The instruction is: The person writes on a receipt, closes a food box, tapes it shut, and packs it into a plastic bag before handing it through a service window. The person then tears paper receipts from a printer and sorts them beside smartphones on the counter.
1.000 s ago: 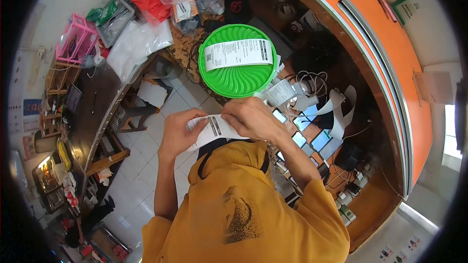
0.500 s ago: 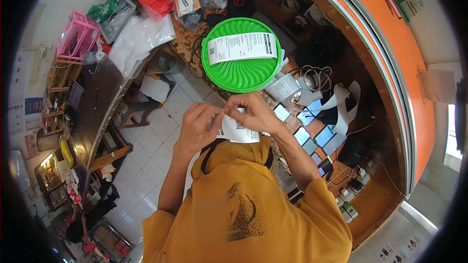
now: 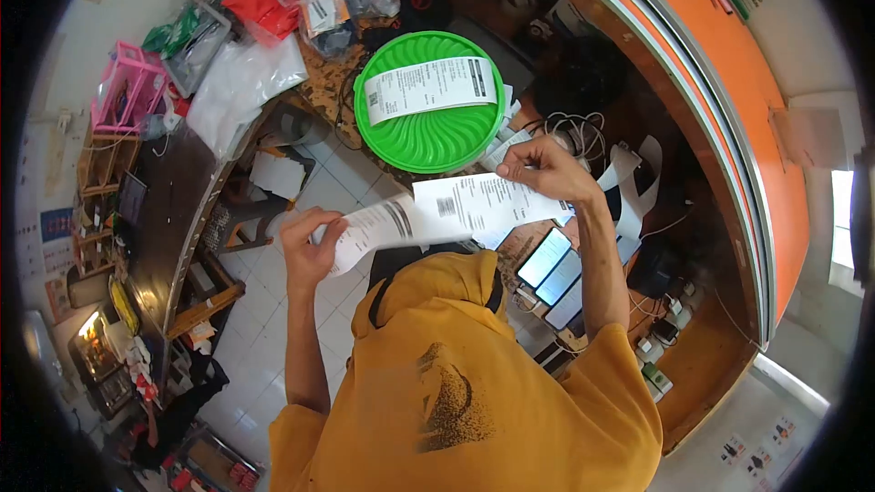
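Two printed paper slips stretch between my hands in the head view. My left hand [image 3: 310, 246] pinches the end of the left slip [image 3: 372, 226], which is slightly blurred and curved. With thumb and fingers closed, my right hand [image 3: 551, 169] grips the right slip [image 3: 469, 204] near its upper right end. The inner ends of the slips meet or overlap; whether they are joined, I cannot tell. Beyond my hands lies a round green lid [image 3: 428, 141] with another printed slip [image 3: 428, 89] on it.
Several lit phones [image 3: 544, 257] lie on the wooden counter at my right, beside cables, chargers [image 3: 656, 375] and a curling paper strip [image 3: 624, 173]. Plastic bags [image 3: 246, 91] and a pink basket [image 3: 128, 91] are at the upper left. An orange panel [image 3: 729, 128] curves along the right.
My hands have moved apart, left hand to the left and right hand up and right. The paper between them is spread out, with two slips now visible.
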{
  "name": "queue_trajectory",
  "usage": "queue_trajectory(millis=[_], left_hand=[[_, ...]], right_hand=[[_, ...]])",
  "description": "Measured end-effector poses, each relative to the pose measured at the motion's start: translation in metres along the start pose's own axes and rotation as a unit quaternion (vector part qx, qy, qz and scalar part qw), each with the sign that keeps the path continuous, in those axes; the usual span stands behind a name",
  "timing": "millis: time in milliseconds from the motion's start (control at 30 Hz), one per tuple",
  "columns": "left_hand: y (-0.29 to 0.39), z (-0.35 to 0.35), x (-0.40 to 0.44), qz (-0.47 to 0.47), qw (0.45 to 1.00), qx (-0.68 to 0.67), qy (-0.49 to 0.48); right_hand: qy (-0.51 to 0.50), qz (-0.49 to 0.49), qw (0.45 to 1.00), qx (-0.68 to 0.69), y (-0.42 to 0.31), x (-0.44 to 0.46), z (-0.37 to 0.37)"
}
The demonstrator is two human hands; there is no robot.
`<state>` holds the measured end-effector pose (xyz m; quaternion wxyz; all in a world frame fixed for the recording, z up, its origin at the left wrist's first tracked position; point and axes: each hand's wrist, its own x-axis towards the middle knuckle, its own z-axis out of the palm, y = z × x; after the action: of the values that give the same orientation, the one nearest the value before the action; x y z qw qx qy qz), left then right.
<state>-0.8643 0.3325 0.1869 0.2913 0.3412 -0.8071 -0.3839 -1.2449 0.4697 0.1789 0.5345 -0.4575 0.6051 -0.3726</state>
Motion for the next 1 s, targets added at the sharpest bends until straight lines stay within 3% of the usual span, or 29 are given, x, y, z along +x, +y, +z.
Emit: queue_trajectory(millis=[67,133,167,267,333,467,500,567,600,633,667,733,1000], left_hand=[[-0.023,0.0,-0.014,0.008,0.992,-0.037,0.119],[-0.024,-0.007,-0.012,-0.081,0.98,-0.019,0.183],[-0.023,-0.008,-0.01,-0.127,0.968,-0.009,0.215],[0.014,-0.005,0.005,-0.03,0.981,0.152,0.12],[0.037,0.011,0.015,0.028,0.991,0.124,0.034],[0.089,0.05,0.039,0.053,0.988,-0.047,-0.138],[0.083,0.05,0.036,-0.011,0.983,-0.06,-0.173],[0.06,0.049,0.03,-0.136,0.957,-0.082,-0.242],[0.055,0.05,0.029,-0.139,0.961,-0.102,-0.217],[0.051,0.051,0.027,-0.144,0.963,-0.121,-0.192],[0.049,0.051,0.025,-0.149,0.964,-0.142,-0.168],[0.047,0.049,0.025,-0.166,0.961,-0.136,-0.172],[0.044,0.047,0.029,-0.19,0.961,-0.128,-0.158]], right_hand=[[0.029,0.029,0.998,-0.048,0.013,-0.002,-0.004],[0.081,0.062,0.981,-0.167,0.027,-0.007,-0.021],[0.089,0.067,0.983,-0.148,0.022,-0.012,-0.02],[0.048,-0.078,0.978,-0.186,0.006,-0.013,-0.008],[-0.012,-0.166,0.97,-0.177,-0.012,-0.006,0.011],[-0.072,-0.202,0.97,-0.117,-0.053,0.011,0.036],[-0.072,-0.218,0.969,-0.087,-0.054,0.016,0.034],[-0.057,-0.16,0.977,-0.128,-0.056,0.017,0.006],[-0.049,-0.129,0.979,-0.147,-0.054,0.019,-0.01],[-0.043,-0.163,0.979,-0.111,-0.043,0.025,-0.021],[-0.049,-0.082,0.995,-0.039,-0.044,0.024,-0.029],[-0.032,-0.086,0.996,0.007,-0.038,0.027,-0.035],[-0.019,-0.095,0.995,-0.015,-0.032,0.036,-0.037]])
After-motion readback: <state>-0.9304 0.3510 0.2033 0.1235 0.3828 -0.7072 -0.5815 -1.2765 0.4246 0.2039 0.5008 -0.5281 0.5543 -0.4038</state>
